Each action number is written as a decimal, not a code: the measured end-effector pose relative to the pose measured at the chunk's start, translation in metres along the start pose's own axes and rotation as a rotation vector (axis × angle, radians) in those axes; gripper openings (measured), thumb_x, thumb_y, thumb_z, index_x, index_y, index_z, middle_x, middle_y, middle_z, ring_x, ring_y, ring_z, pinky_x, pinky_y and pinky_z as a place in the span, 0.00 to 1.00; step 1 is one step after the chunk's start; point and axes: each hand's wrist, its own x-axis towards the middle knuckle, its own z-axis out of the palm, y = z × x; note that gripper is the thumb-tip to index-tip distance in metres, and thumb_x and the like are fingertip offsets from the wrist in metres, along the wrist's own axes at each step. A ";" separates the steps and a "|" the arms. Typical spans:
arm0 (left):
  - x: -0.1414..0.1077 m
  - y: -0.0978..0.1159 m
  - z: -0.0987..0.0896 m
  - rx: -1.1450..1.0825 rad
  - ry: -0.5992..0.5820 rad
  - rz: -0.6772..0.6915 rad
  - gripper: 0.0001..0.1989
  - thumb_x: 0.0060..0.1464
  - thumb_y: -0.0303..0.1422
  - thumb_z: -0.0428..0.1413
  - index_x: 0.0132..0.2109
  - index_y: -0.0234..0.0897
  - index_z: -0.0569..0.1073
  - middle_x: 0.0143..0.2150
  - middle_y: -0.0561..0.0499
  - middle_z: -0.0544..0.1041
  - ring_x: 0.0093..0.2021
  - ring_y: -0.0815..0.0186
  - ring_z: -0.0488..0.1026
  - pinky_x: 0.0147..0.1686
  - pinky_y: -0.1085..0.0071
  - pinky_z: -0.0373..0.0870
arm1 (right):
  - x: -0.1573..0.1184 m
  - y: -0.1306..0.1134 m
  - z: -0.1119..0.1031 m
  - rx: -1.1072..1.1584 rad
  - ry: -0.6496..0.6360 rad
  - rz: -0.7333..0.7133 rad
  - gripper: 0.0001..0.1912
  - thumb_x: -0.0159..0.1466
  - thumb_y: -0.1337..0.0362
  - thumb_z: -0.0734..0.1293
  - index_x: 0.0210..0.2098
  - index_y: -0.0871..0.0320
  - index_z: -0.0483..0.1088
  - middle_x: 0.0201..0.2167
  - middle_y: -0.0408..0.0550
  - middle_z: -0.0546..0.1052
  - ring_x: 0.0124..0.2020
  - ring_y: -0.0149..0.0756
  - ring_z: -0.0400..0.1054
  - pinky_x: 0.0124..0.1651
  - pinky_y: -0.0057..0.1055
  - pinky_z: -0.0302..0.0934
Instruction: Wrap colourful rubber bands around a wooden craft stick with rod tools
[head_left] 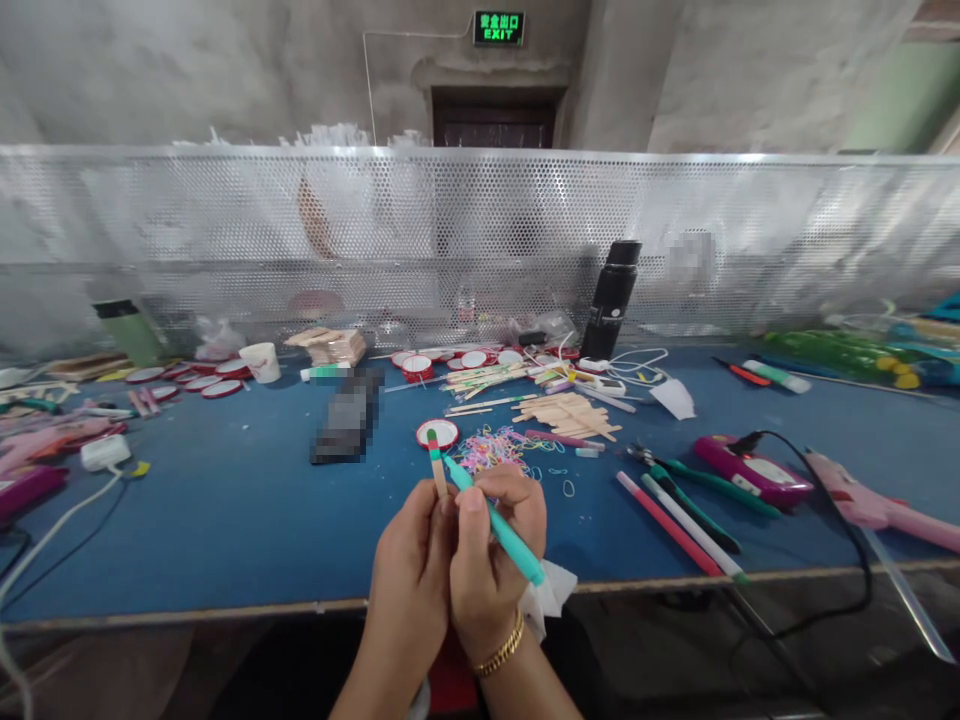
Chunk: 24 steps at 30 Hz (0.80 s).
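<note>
My hands, left [420,545] and right [499,530], pinch a wooden craft stick [437,470] and teal marker [502,535] above the blue worktop [247,510]; a green sign [499,29] reads "EXIT".

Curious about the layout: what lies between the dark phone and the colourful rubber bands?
A red-rimmed white disc lies between phone and bands in the head view.

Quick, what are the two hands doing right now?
Left hand: closed, holding the flat wooden stick with the coloured tip.
Right hand: closed around the turquoise marker.
</note>
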 end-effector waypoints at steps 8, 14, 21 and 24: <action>0.000 0.000 -0.001 -0.011 -0.004 -0.023 0.18 0.71 0.47 0.51 0.38 0.39 0.72 0.30 0.56 0.69 0.31 0.67 0.67 0.31 0.73 0.65 | 0.000 0.000 0.001 -0.026 0.007 0.009 0.04 0.72 0.66 0.64 0.38 0.53 0.67 0.34 0.40 0.71 0.34 0.31 0.69 0.40 0.31 0.67; 0.000 -0.001 0.000 -0.010 0.004 -0.013 0.18 0.71 0.46 0.51 0.37 0.39 0.72 0.30 0.55 0.71 0.31 0.67 0.68 0.31 0.73 0.65 | 0.000 0.000 0.000 0.002 -0.007 0.019 0.05 0.72 0.67 0.64 0.38 0.53 0.67 0.33 0.39 0.71 0.33 0.29 0.69 0.39 0.29 0.67; 0.000 -0.001 -0.001 -0.010 0.004 0.002 0.17 0.71 0.46 0.51 0.38 0.39 0.73 0.30 0.55 0.70 0.31 0.67 0.68 0.31 0.74 0.66 | 0.001 0.000 0.000 0.001 -0.020 -0.014 0.05 0.72 0.67 0.63 0.39 0.53 0.67 0.33 0.39 0.71 0.35 0.30 0.69 0.40 0.30 0.67; -0.001 -0.002 -0.001 -0.001 0.007 -0.005 0.17 0.71 0.46 0.51 0.39 0.39 0.73 0.31 0.56 0.70 0.31 0.67 0.68 0.32 0.74 0.66 | 0.001 0.000 0.000 -0.008 -0.004 0.000 0.05 0.72 0.67 0.63 0.38 0.53 0.67 0.33 0.39 0.71 0.34 0.30 0.68 0.40 0.30 0.66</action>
